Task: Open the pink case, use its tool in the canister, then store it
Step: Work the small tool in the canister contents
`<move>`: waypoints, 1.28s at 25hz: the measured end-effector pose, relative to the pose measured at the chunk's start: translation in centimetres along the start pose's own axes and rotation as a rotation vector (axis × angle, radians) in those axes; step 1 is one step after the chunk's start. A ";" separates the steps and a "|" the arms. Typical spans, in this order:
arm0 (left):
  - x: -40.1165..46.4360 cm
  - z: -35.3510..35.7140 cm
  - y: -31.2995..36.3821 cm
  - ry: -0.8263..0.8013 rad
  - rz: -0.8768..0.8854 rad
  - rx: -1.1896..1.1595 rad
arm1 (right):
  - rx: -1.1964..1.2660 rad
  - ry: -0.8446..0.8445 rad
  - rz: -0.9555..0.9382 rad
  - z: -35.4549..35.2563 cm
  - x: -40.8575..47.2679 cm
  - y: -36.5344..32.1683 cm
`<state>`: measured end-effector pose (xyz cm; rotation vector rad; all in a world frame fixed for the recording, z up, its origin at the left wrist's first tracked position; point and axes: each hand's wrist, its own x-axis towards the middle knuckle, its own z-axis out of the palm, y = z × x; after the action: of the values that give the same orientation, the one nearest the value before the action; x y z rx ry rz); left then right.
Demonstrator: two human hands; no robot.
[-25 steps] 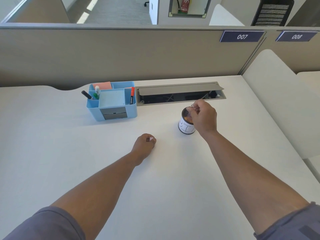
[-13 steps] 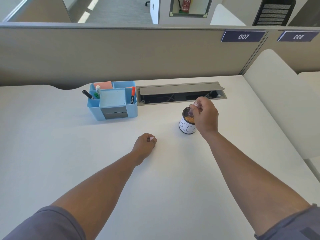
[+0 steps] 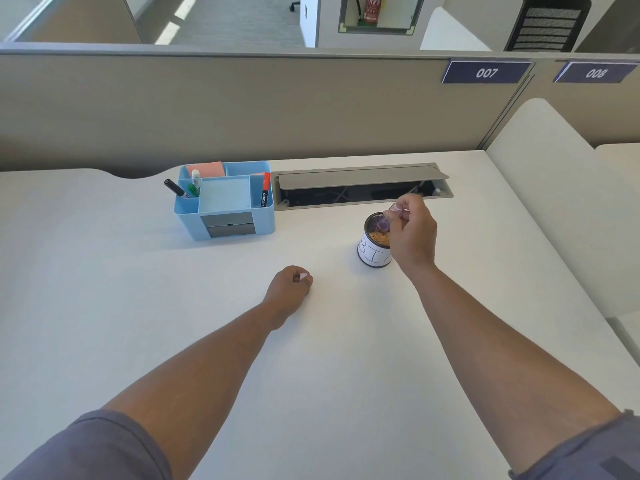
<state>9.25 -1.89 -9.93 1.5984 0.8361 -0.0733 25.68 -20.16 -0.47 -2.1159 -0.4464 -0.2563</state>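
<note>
Right of centre: right hand [image 3: 414,233] pinches tool [image 3: 385,221] in canister [image 3: 374,249] | left hand [image 3: 291,289] fisted, apparently on pink case [image 3: 303,276] | next: lift out, re-case.

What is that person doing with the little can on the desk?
The person's right hand holds a small see-through purple tool and dips it into the open white-labelled round canister, which has something orange-brown inside. The left hand rests as a fist on the white desk, closed around a small pink thing, probably the case, though only a corner shows. A blue plastic desk organiser with markers sits further back, untouched.
</note>
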 end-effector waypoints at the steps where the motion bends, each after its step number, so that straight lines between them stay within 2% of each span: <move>1: 0.0 0.0 0.0 0.000 0.001 0.002 | 0.022 0.010 0.025 -0.1 0.0 -0.1; 7: 0.1 0.0 -0.1 -0.006 -0.004 0.001 | 0.101 0.028 0.186 0.0 0.0 0.1; 19: -0.4 -0.2 -0.2 -0.002 -0.024 -0.053 | 0.172 0.029 0.258 -0.5 -0.6 -0.1; 22: -0.8 -0.4 -0.4 0.003 -0.022 -0.112 | 0.252 0.035 0.280 -0.4 -0.9 -1.0; 27: -1.5 -1.3 -0.9 -0.034 -0.037 -0.242 | 0.424 -0.104 0.256 1.1 -3.0 -3.3; 32: -2.3 -2.9 -1.8 -0.020 -0.040 -0.318 | 0.465 -0.287 0.334 4.2 -6.6 -4.0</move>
<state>5.34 -0.43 -9.62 1.2802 0.8205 0.0153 18.06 -16.06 -2.06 -1.7320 -0.2758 0.3205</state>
